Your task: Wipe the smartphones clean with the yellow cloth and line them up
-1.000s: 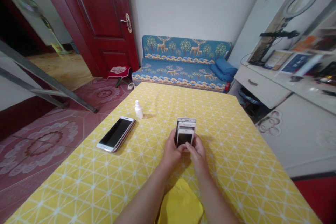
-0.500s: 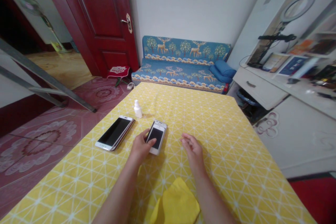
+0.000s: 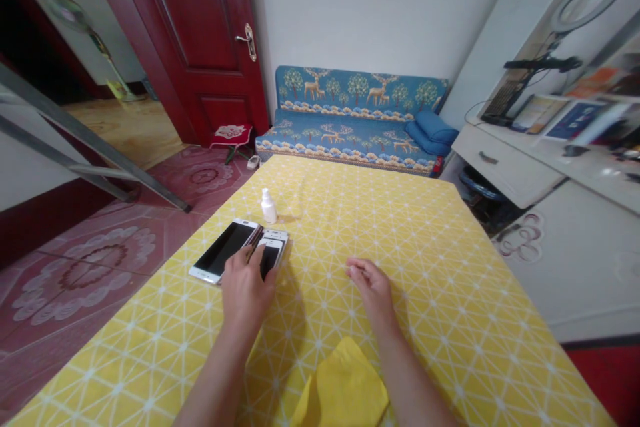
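Observation:
My left hand (image 3: 246, 290) is closed around a small stack of white smartphones (image 3: 273, 243), a smaller one with a dark screen lying on top of another. Its fingers cover the lower part of the stack. Directly left, and close against it, a larger white smartphone (image 3: 223, 250) lies screen up on something dark-edged. My right hand (image 3: 371, 287) rests over the tablecloth with fingers curled together and nothing visible in them. Between my forearms, near the front, lies a folded yellow cloth (image 3: 345, 387). A small white bottle (image 3: 269, 207) stands upright behind the phones.
A yellow patterned tablecloth (image 3: 450, 293) covers the table. Beyond its far edge is a blue sofa (image 3: 345, 127). A white cabinet (image 3: 580, 260) with a ring light (image 3: 590, 0) is on the right; a red stool (image 3: 233, 135) and metal ladder legs (image 3: 100, 140) are on the left.
My left hand has shifted the stacked smartphones left, up beside the larger phone. My right hand has kept its curled pose. The view has turned slightly.

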Demonstrator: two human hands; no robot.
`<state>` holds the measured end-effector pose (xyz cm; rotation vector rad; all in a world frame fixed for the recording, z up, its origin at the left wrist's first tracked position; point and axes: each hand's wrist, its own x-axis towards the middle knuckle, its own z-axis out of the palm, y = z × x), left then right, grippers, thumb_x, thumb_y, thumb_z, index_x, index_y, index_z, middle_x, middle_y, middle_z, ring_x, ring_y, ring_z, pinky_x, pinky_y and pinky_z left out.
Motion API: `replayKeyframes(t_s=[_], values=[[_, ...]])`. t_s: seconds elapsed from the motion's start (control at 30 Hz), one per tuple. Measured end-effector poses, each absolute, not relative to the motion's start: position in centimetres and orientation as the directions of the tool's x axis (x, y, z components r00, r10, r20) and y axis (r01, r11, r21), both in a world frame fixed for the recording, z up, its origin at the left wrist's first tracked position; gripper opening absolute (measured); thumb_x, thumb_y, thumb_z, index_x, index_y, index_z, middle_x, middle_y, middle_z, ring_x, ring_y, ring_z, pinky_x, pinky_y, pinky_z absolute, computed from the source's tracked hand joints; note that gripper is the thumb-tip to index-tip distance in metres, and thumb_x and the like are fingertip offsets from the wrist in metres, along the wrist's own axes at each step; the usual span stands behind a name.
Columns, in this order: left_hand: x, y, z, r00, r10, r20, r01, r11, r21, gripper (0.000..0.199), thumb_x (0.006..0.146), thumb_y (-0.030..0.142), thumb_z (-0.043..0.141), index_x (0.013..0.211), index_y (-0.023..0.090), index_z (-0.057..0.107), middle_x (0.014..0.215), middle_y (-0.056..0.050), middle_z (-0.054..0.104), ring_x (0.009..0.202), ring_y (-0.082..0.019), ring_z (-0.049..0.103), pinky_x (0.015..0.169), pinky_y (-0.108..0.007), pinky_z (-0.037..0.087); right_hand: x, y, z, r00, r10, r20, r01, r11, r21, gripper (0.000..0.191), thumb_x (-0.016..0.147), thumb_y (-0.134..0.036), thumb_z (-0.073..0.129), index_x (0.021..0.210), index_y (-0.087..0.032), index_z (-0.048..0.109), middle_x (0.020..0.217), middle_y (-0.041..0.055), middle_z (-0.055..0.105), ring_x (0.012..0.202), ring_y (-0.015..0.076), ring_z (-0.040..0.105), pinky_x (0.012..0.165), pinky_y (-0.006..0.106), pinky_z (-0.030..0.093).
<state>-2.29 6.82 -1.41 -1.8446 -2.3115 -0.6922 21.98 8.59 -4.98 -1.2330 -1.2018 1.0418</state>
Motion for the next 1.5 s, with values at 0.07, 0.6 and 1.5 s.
replayKeyframes(t_s=[0.07,0.6,1.5], values=[[-2.1,6.7,-1.6,-0.232,0.916,0.327,0.955,0.151,0.255,0.054,0.078,0.039,0.060,0.127,0.019,0.056,0.127,-0.014,0.053,0.114,-0.032,0.049,0.095,-0.042,0.042,22.0,8.5,-4.8,0.106,0.990,0.091,0.056,0.085,-0.995,0.031,0.079,-0.048,0.064,0.094,-0.022,0.069,0.095,0.0072,0.071,0.088,0.0245,0.067,0.081,0.039,0.052],[-2.0,7.0,-2.2,-0.340,0.906,0.253,0.928,0.278,0.250,0.069,0.074,0.028,0.061,0.139,0.016,0.043,0.117,-0.013,0.060,0.106,-0.031,0.053,0.092,-0.039,0.040,22.0,8.4,-4.6,0.076,0.991,0.110,0.087,0.103,-0.991,0.028,0.081,-0.044,0.061,0.092,-0.019,0.068,0.093,0.0076,0.068,0.085,0.0224,0.066,0.078,0.034,0.052],[-2.5,6.9,-0.9,-0.337,0.919,0.206,0.906,0.257,0.336,0.057,0.068,0.035,0.063,0.120,0.013,0.055,0.097,-0.016,0.068,0.091,-0.031,0.064,0.075,-0.037,0.045,22.3,7.0,-1.6,-0.684,0.729,-0.005,0.470,0.436,-0.767,0.042,0.049,-0.056,0.084,0.085,-0.037,0.076,0.145,-0.0044,0.044,0.139,0.0309,0.022,0.114,0.053,0.007]])
